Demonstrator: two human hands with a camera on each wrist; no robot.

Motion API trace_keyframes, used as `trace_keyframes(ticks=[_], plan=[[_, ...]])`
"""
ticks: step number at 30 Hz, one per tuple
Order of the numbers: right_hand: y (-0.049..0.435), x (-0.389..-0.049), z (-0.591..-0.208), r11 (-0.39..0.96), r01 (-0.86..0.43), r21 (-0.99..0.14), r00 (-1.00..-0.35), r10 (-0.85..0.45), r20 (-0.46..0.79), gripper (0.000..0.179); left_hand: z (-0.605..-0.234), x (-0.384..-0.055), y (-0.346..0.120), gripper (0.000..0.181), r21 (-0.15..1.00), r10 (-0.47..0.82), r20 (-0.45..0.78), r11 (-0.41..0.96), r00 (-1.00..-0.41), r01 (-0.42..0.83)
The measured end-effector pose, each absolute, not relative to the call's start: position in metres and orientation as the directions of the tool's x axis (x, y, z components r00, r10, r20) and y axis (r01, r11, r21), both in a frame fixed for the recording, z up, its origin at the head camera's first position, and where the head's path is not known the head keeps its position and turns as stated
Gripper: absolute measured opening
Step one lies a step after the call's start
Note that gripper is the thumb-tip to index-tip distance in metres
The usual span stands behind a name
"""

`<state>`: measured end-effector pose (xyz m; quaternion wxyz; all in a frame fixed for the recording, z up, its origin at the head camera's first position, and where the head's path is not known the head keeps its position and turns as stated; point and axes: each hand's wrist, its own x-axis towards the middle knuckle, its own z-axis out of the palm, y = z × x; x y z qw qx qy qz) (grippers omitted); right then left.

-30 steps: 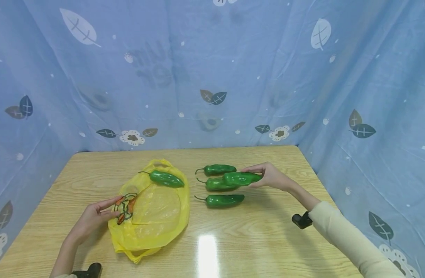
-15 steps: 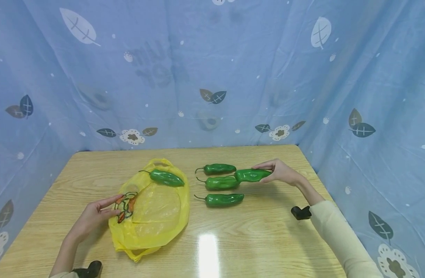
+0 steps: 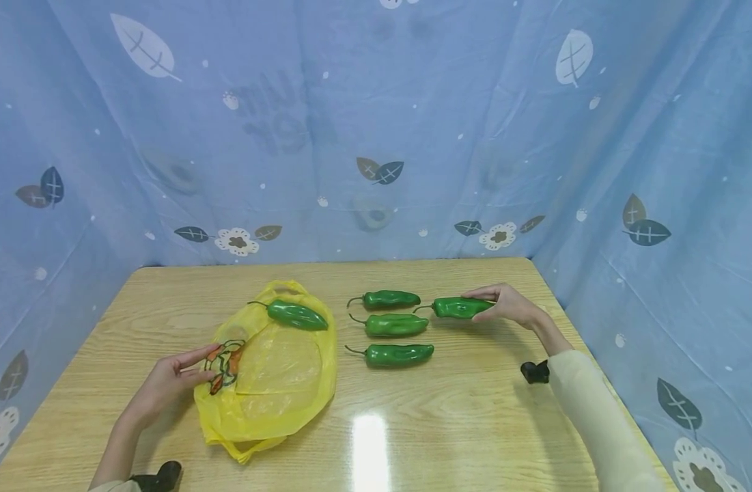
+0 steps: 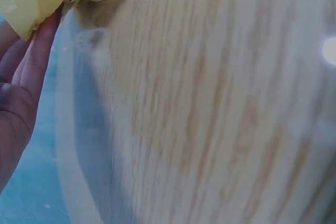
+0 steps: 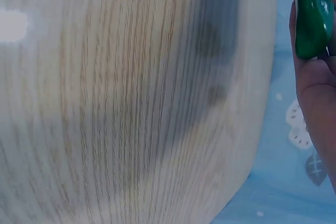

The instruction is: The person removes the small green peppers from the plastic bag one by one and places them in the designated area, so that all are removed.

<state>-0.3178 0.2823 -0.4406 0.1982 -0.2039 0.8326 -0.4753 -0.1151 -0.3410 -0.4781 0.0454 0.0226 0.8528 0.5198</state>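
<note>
My right hand (image 3: 505, 305) grips a green pepper (image 3: 454, 307) by its blunt end, thumb below and fingers above, with the thin stem pointing left. In the right wrist view the tip of that pepper (image 5: 312, 24) shows against the palm. Left of it lie three more green peppers in a column: a back one (image 3: 391, 298), a middle one (image 3: 397, 324) and a front one (image 3: 400, 354). My left hand (image 3: 169, 379) pinches the left edge of a yellow plastic bag (image 3: 277, 383) at its printed patch. One green pepper (image 3: 297, 315) lies on the bag's far part.
The wooden table (image 3: 449, 424) carries everything, with a bright light reflection near its front middle. A blue leaf-patterned curtain (image 3: 326, 137) hangs behind the table and along both sides.
My right hand has moved right with its pepper, from over the middle pepper to beside the column, uncovering the middle one. The left hand and bag stay put.
</note>
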Motion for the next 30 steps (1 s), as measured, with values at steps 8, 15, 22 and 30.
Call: trace_keyframes(ticks=[8, 15, 22, 30], plan=[[0.288, -0.333, -0.445, 0.489, -0.146, -0.860, -0.856, -0.498, -0.137, 0.059, -0.479, -0.115, -0.340, 0.055, 0.883, 0.082, -0.043, 0.470, -0.996, 0.000], [0.300, -0.333, -0.464, 0.483, -0.119, -0.867, -0.871, -0.471, -0.143, 0.062, -0.482, -0.115, -0.340, 0.055, 0.877, 0.081, -0.065, 0.480, -0.995, -0.018], [0.301, -0.342, -0.471, 0.508, -0.147, -0.849, -0.867, -0.479, -0.136, 0.060, -0.483, -0.113, -0.339, 0.057, 0.885, 0.083, -0.059, 0.464, -0.995, -0.014], [0.294, -0.359, -0.465, 0.533, -0.151, -0.833, -0.847, -0.504, -0.169, 0.058, -0.479, -0.113, -0.338, 0.056, 0.874, 0.072, -0.049, 0.486, -0.996, -0.008]])
